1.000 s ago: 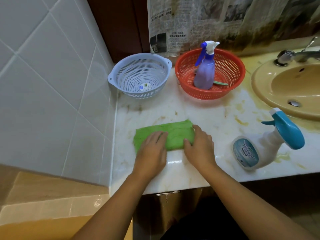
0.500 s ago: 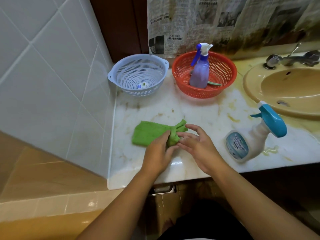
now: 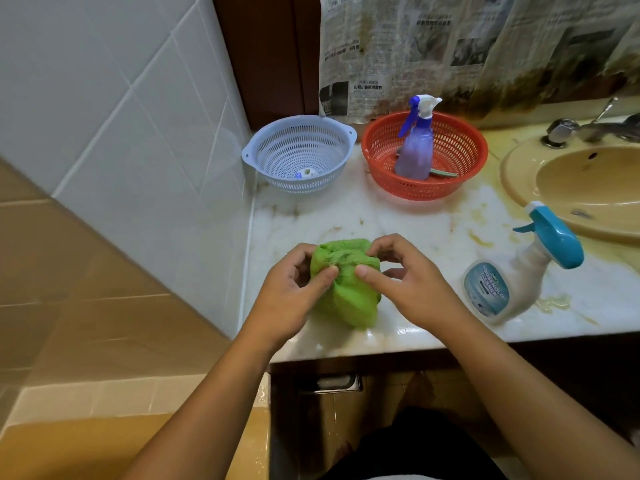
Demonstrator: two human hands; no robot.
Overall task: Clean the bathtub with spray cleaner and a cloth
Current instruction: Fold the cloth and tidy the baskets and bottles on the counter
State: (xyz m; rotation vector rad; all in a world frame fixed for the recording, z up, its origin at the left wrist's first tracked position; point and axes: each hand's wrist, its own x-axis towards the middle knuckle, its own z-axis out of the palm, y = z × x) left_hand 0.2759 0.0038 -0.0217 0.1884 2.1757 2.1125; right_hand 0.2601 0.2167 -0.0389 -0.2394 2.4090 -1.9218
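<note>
A stained marble desk (image 3: 408,216) is set against a white tiled wall (image 3: 121,116). Near its front edge a green cloth (image 3: 349,296) is pinched at its bunched top by the left grip (image 3: 291,292) and the right grip (image 3: 412,289), each clamped on it with thumb and fingers. The cloth is judged light, soft and limp, best gathered into a wad. The spray cleaner (image 3: 512,289) is laid on its side nearby to the right, untouched. What is taken for the bathtub (image 3: 104,445) is seen low left.

A pale blue colander (image 3: 299,152) and a red basket (image 3: 415,191) sit side by side on the stained marble counter (image 3: 415,230). A yellow sink (image 3: 512,178) lies to their right, and newspaper (image 3: 433,46) hangs behind them.
</note>
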